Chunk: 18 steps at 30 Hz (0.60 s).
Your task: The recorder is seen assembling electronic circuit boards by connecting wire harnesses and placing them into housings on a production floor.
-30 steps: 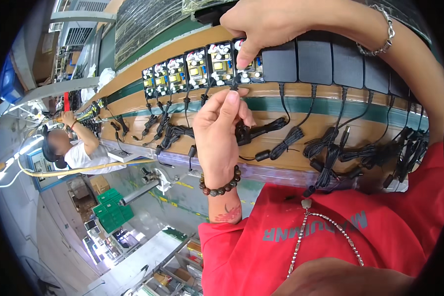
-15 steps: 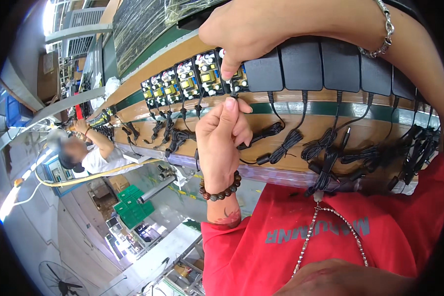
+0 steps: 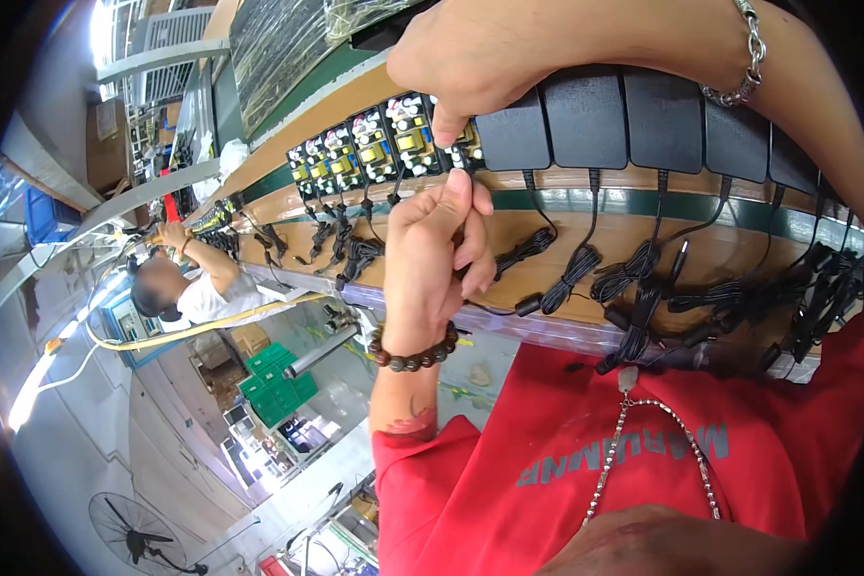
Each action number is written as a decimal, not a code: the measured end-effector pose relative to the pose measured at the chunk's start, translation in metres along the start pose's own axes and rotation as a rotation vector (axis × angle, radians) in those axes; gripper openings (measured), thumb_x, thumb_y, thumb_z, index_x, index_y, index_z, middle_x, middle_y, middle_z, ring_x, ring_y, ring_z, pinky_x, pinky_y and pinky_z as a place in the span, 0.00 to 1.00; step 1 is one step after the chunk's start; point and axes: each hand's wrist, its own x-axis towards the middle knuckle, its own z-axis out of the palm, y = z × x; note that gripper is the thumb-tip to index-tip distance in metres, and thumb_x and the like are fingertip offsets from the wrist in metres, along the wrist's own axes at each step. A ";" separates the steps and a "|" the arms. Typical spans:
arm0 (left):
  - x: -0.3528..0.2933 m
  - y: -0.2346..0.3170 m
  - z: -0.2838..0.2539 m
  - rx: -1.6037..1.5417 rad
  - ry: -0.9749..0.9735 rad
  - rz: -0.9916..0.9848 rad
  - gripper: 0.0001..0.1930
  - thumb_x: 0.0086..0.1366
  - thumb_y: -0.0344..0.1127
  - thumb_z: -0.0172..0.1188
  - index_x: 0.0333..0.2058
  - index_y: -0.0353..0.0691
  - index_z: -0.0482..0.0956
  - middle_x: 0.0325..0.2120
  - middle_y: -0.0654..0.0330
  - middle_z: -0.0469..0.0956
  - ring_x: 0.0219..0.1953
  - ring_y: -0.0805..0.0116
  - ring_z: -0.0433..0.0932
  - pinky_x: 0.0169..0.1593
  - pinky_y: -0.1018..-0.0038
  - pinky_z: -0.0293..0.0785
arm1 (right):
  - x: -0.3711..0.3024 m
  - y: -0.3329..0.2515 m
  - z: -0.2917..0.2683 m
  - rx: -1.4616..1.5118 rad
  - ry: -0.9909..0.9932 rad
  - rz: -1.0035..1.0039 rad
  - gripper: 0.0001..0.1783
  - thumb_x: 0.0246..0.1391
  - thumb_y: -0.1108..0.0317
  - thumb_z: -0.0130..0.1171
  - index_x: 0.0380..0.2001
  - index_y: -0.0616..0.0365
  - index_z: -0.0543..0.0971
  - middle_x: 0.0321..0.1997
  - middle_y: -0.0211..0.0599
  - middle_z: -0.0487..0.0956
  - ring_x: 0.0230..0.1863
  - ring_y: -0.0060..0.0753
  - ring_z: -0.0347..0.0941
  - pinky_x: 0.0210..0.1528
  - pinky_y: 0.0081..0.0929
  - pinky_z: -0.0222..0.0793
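Now, taken line by line:

Open board: the circuit board under the fingers [image 3: 456, 144] sits at the right end of the uncased row, on the wooden bench [image 3: 586, 226]; small, with yellow and dark parts, mostly hidden by the finger above it.
Right hand: right hand [image 3: 480, 58] reaches in from the upper right, fingers curled and the index tip pressed down on that board; a silver chain bracelet [image 3: 739, 58] rings the wrist; it closes on nothing that I can see.
Left hand: left hand [image 3: 437, 259] is raised just below the board, fingers bunched tight with the tips pinched together; a thin black lead seems to run between them, though I cannot tell for sure; a brown bead bracelet [image 3: 413, 350] circles the wrist.
Uncased boards: row of bare boards [image 3: 365, 154] to the left; about five can be counted; each shows a yellow block, white and red bits.
Black adapters: closed black cases [image 3: 634, 120] to the right; four plain rectangles are clear, more blurred toward the rim.
Cables: bundled black cords [image 3: 643, 278] hang off the bench front, one per unit; too tangled to count.
Colour marks: a green stripe [image 3: 605, 200] runs along the bench.
Beyond: another person [image 3: 178, 288] works farther left; green crates [image 3: 278, 384] stand on the floor below.
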 end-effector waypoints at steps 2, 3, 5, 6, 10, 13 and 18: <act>0.001 0.013 0.006 0.123 -0.005 -0.055 0.20 0.79 0.42 0.45 0.31 0.32 0.73 0.08 0.65 0.60 0.07 0.73 0.58 0.14 0.74 0.57 | -0.004 0.013 0.000 0.017 0.022 0.007 0.26 0.50 0.51 0.71 0.34 0.70 0.83 0.29 0.54 0.82 0.35 0.55 0.81 0.38 0.42 0.76; -0.001 0.014 0.006 0.170 0.021 -0.079 0.20 0.79 0.42 0.45 0.31 0.32 0.73 0.08 0.64 0.60 0.06 0.72 0.60 0.13 0.74 0.57 | 0.004 0.015 -0.007 -0.211 -0.062 -0.271 0.27 0.51 0.51 0.69 0.32 0.72 0.82 0.28 0.56 0.81 0.34 0.56 0.80 0.36 0.43 0.75; -0.003 0.011 0.006 0.215 0.067 -0.065 0.20 0.78 0.42 0.45 0.30 0.32 0.73 0.08 0.64 0.61 0.06 0.71 0.61 0.13 0.73 0.57 | 0.016 0.016 -0.016 -0.670 -0.220 -0.830 0.29 0.54 0.52 0.66 0.28 0.77 0.80 0.27 0.62 0.80 0.31 0.59 0.79 0.33 0.46 0.73; -0.003 0.011 0.007 0.276 0.088 -0.042 0.20 0.78 0.42 0.45 0.30 0.32 0.73 0.08 0.64 0.61 0.07 0.70 0.62 0.13 0.73 0.58 | 0.014 0.014 -0.015 -0.671 -0.222 -0.829 0.29 0.54 0.52 0.66 0.28 0.77 0.80 0.27 0.62 0.80 0.31 0.59 0.79 0.33 0.46 0.73; -0.004 0.020 0.001 0.245 0.046 -0.119 0.21 0.78 0.43 0.46 0.30 0.32 0.74 0.08 0.63 0.63 0.07 0.68 0.65 0.14 0.73 0.60 | 0.002 0.002 -0.002 -0.105 -0.015 -0.209 0.26 0.50 0.51 0.71 0.31 0.71 0.82 0.28 0.54 0.81 0.36 0.55 0.81 0.38 0.42 0.76; 0.001 0.020 -0.007 0.207 0.001 -0.133 0.20 0.78 0.43 0.47 0.31 0.31 0.74 0.09 0.62 0.65 0.08 0.66 0.67 0.16 0.71 0.63 | 0.006 -0.005 0.000 -0.113 0.042 -0.154 0.26 0.50 0.52 0.71 0.28 0.72 0.82 0.28 0.56 0.81 0.34 0.56 0.81 0.36 0.43 0.76; -0.005 -0.035 0.002 0.685 0.313 0.426 0.16 0.76 0.40 0.51 0.39 0.29 0.76 0.14 0.60 0.71 0.16 0.64 0.73 0.23 0.71 0.68 | -0.013 0.003 -0.023 0.059 -0.123 -0.155 0.31 0.56 0.49 0.65 0.26 0.78 0.80 0.23 0.61 0.79 0.27 0.58 0.77 0.30 0.45 0.71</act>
